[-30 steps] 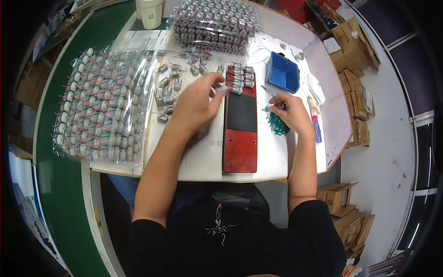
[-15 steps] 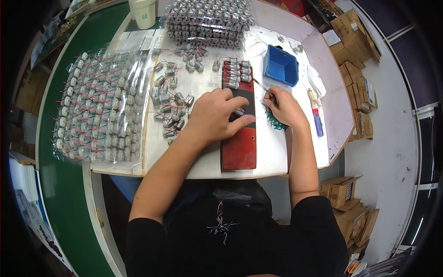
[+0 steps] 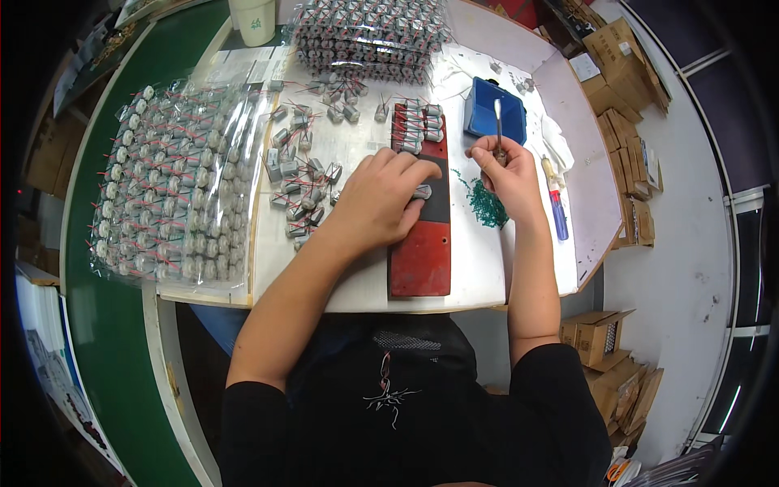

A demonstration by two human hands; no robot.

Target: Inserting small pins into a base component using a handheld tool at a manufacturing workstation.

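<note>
Head view: Green-printed cup (image 3: 256, 23) and cartons (image 3: 618, 58) are bordering a white table (image 3: 357, 286); left hand (image 3: 379, 197) is gripping a motor (image 3: 423, 192), right hand (image 3: 509, 173) a tool (image 3: 498, 126).

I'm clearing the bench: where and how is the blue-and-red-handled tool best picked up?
I'd grip the blue-and-red-handled tool around its blue end, probably from above and the near side: that thick end points toward the person, while the far end lies close to the white cloth.
</note>
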